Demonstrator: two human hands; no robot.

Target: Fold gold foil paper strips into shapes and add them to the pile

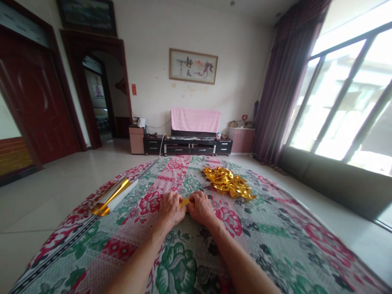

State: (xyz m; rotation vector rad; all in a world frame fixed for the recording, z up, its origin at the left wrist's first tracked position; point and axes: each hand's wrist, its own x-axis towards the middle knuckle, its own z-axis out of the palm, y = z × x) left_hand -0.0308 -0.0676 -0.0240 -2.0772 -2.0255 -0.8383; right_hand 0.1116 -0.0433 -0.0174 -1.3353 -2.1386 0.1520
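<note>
Cloth (176, 261), floral in red, green and grey, fills the foreground; head view only; left hand (170, 207) and right hand (200, 207) closed, fingers pinching a small gold piece (185, 201) between them, over mid-cloth; gold pile (228, 182) beyond the right hand; gold and white sheets (114, 197) near the cloth's left edge; pale shiny floor (36, 202) around; black cabinet (190, 147) at the far wall, pink cover (196, 119) above it, framed picture (193, 66) higher; dark red door (39, 98) left, purple curtain (277, 85) and window (343, 98) right.
</note>
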